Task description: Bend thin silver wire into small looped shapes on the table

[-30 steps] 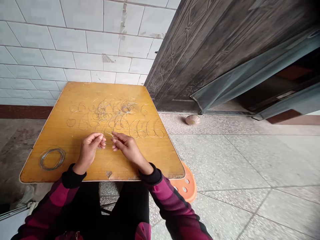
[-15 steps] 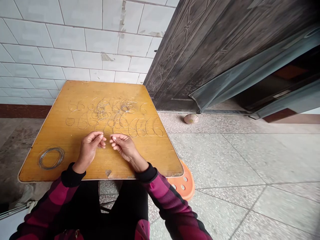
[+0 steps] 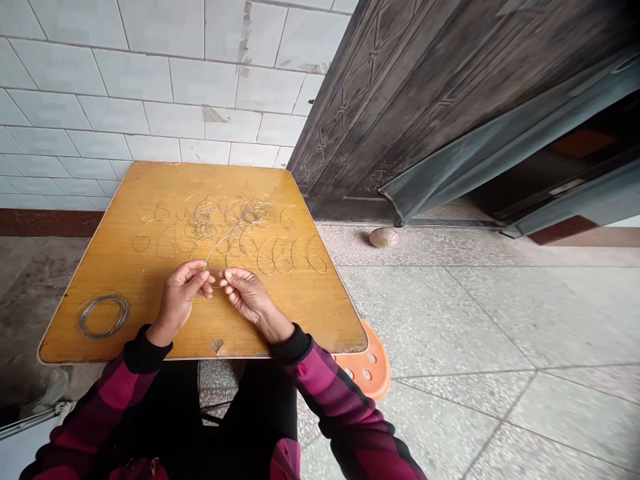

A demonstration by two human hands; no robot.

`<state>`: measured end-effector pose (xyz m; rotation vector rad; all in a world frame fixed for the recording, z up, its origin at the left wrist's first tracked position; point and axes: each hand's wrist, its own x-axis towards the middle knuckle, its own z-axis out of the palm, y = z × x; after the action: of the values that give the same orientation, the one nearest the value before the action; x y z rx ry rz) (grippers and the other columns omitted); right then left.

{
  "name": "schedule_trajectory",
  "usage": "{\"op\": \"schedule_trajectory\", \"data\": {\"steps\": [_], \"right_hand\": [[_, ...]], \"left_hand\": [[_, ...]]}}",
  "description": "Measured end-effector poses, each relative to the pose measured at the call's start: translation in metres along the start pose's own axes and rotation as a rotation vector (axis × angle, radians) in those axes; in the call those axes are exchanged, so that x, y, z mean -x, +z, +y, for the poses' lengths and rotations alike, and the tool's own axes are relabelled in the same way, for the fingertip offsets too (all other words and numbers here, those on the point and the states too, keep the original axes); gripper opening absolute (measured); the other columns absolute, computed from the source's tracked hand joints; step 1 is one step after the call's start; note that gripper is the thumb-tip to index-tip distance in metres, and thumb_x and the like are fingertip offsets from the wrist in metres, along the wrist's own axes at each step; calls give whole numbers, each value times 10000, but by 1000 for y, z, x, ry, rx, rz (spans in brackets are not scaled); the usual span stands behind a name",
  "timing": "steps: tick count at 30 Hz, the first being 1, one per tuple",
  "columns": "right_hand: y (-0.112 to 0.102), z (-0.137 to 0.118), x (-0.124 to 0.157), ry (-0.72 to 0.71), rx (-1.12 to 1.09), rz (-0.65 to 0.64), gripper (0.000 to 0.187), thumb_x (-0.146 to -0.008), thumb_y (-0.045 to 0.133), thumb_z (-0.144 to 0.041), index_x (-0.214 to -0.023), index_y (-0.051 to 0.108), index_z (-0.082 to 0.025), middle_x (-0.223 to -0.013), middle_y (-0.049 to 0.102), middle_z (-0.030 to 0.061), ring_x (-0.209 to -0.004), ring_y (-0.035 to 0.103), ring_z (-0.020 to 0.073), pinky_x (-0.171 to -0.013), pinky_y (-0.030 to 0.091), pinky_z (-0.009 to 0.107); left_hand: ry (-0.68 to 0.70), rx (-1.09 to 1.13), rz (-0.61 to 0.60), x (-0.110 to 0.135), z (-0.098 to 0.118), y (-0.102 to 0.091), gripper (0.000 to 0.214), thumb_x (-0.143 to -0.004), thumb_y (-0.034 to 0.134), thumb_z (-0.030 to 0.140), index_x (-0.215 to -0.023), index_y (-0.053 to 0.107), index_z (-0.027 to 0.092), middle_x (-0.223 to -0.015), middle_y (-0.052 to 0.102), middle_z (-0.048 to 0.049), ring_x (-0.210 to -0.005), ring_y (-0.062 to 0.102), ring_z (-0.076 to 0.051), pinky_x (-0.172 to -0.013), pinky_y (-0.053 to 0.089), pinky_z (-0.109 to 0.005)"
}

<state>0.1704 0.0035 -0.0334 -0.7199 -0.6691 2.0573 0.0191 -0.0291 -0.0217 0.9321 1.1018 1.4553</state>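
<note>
A thin piece of wire (image 3: 214,248) is pinched between my two hands above the near middle of the wooden table (image 3: 300,320). My left hand (image 3: 184,293) grips it between thumb and forefinger, and its free end curves up and away. My right hand (image 3: 247,293) pinches the same wire a short way to the right. Beyond my fingers lie several wires bent into shapes like a 6, some in a row (image 3: 293,257). Farther back, more wires overlap in a tangled heap (image 3: 205,220). A coil of wire (image 3: 103,315) rests near the table's left front corner.
An orange stool (image 3: 373,363) with holes sticks out below the table's right front corner. The white tiled wall (image 3: 200,87) meets the table's far edge. A dark carved door (image 3: 360,133) stands to the right, with a roundish object (image 3: 383,237) on the floor before it.
The wire between my fingers has turned, and its curved end now shows more clearly pointing up and away. Both hands stay almost in place. The table's wires and coil lie as before.
</note>
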Motion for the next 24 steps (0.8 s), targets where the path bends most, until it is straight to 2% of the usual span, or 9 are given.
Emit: {"op": "schedule_trajectory", "data": {"steps": [8, 14, 20, 24], "right_hand": [[0, -1, 1, 14, -39, 3, 219, -662, 829, -252, -777, 698, -119, -621, 694, -20, -466, 610, 27, -450, 503, 62], [-2, -1, 4, 2, -51, -2, 182, -685, 813, -219, -806, 707, -134, -671, 721, -8, -522, 649, 43, -513, 539, 78], [-2, -3, 7, -23, -20, 1, 250, -629, 846, -247, -811, 715, -136, -683, 723, -5, -539, 651, 46, -528, 541, 84], [-4, -8, 14, -71, 40, 56, 292, -593, 858, -292, -803, 720, -144, -669, 714, -8, -524, 636, 45, -499, 525, 95]], "left_hand": [[-2, -11, -24, 0, 0, 0, 288, -728, 736, 325, -919, 615, 146, -709, 693, -14, -505, 598, -105, -505, 484, -229], [-5, -4, -23, -1, 1, 0, 294, -728, 735, 347, -906, 616, 146, -720, 696, -22, -511, 601, -108, -508, 488, -233], [24, -21, -53, 0, 0, -1, 289, -765, 707, 359, -944, 623, 147, -759, 703, -32, -546, 609, -109, -526, 495, -236], [24, -32, -78, 2, 4, -1, 307, -776, 695, 382, -968, 630, 151, -841, 708, -53, -574, 611, -112, -520, 495, -236]]}}
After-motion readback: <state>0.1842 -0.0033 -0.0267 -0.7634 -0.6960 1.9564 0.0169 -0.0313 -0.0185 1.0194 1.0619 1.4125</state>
